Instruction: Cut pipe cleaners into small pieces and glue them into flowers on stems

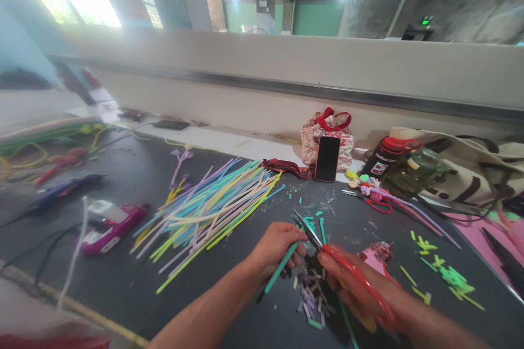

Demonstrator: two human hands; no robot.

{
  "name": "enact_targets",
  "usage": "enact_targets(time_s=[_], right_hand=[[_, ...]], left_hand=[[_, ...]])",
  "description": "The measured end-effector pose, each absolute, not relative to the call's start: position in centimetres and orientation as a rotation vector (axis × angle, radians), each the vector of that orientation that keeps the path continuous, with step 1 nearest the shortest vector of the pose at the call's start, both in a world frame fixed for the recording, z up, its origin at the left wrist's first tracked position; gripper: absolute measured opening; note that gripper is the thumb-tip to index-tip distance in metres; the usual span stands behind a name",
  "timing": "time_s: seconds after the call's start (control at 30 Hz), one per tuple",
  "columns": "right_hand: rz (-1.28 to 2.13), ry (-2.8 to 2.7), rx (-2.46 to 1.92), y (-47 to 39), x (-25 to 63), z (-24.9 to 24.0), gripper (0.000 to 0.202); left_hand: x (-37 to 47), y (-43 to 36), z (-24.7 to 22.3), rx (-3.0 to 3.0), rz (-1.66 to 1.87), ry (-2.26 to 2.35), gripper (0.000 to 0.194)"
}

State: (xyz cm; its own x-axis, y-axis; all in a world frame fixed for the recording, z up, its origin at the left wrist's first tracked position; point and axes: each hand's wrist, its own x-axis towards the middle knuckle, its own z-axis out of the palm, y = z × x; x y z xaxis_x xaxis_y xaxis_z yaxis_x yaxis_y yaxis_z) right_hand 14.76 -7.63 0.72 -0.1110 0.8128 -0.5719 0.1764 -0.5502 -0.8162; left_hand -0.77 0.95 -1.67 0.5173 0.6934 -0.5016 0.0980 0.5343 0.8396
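My left hand (282, 245) is closed on a teal strip (282, 267), which slants down and left from the fingers. Wrapped round the red handles of the scissors (352, 270), my right hand (344, 278) is just to the right of it. The blades point up and left, parted, close to my left fingertips. Short teal pieces (311, 223) lie beyond the blades. Below the hands is a pile of small purple and cream cut pieces (313, 297). Another teal strip (347, 322) runs down beneath my right hand.
Long coloured strips (213, 202) lie in a bundle at left centre, beside a magenta glue gun (112, 229). Behind stand a phone (327, 159), a patterned bag (308, 142) and a dark bottle (380, 158). Green and yellow cut pieces (454, 278) lie at right, near second scissors (379, 205).
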Motion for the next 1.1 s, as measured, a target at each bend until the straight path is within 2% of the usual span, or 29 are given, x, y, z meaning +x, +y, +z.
enact_targets(time_s=[0.3, 0.67, 0.87, 1.1], right_hand=[[1.848, -0.920, -1.588, -7.0, 15.4, 0.8, 0.032], [1.432, -1.097, -1.556, -5.0, 15.5, 1.8, 0.027], [1.495, -1.111, -1.493, -4.0, 13.8, 0.7, 0.017], [1.587, -1.117, -1.446, -3.5, 14.3, 0.4, 0.017]], left_hand=[[-0.6, 1.4, -2.7, 0.963, 0.384, 1.020, 0.013], [-1.0, 0.5, -1.5, 0.952, 0.367, 0.841, 0.024], [-1.1, 0.0, -1.5, 1.056, 0.274, 0.760, 0.021], [-0.9, -0.3, -2.1, 1.100, 0.306, 0.832, 0.023]])
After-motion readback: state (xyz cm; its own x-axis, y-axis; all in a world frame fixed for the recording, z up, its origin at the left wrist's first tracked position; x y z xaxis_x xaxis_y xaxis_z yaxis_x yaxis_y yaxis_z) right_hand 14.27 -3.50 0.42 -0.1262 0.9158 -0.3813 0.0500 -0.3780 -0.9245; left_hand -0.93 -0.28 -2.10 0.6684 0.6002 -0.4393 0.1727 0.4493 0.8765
